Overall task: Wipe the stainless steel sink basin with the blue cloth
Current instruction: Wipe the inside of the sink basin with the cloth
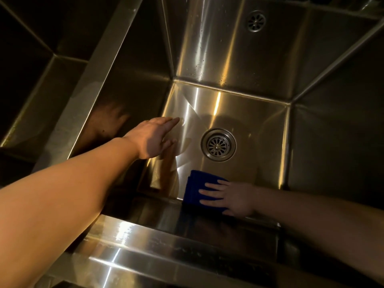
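1. The blue cloth [192, 189] lay on the sink basin [249, 113] floor, at 7 o'clock from the drain [218, 145].
2. The right hand [230, 198] pressed it, fingers straight and spread.
3. The left hand [152, 140], at 9 o'clock, had its fingers extended and held nothing.

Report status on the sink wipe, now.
Right hand flat on blue cloth, near edge of basin floor. Left hand open, left of drain. No obstruction seen.
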A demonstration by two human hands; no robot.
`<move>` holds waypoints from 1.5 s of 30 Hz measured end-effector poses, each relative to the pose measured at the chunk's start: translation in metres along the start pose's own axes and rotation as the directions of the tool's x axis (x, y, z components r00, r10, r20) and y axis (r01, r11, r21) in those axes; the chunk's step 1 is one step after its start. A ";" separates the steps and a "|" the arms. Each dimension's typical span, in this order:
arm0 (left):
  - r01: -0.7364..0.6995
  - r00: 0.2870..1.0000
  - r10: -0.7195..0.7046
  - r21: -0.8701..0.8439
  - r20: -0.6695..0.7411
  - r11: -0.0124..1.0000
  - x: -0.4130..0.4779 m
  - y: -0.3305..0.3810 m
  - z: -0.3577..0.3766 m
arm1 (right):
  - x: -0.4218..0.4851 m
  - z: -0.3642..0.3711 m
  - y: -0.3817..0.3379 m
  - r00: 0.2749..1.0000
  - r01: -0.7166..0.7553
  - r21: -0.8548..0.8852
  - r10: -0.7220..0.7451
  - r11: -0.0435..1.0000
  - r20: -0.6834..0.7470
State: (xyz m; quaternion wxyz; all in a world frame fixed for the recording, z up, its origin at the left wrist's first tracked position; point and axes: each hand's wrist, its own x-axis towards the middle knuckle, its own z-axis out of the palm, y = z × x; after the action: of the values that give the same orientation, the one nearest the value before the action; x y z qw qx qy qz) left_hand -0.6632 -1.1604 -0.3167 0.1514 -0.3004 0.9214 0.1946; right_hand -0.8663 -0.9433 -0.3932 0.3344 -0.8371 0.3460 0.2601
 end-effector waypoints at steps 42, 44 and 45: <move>0.000 1.000 0.000 -0.005 0.012 1.000 0.006 0.012 0.005 | 0.018 -0.011 -0.011 0.997 -0.076 0.014 0.077 0.997 -0.009; -0.015 1.000 0.015 -0.014 -0.001 1.000 0.005 0.008 0.006 | 0.010 -0.004 -0.009 0.996 -0.091 0.028 0.092 0.995 -0.009; -0.021 1.000 0.021 -0.018 -0.009 1.000 0.005 0.005 0.007 | 0.002 0.001 -0.007 0.994 -0.107 0.031 0.107 0.994 0.003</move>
State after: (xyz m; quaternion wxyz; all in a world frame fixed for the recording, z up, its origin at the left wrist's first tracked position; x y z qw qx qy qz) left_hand -0.6689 -1.1555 -0.3236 0.1425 -0.2930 0.9233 0.2033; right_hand -0.8600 -0.9399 -0.3928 0.3334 -0.8118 0.3941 0.2730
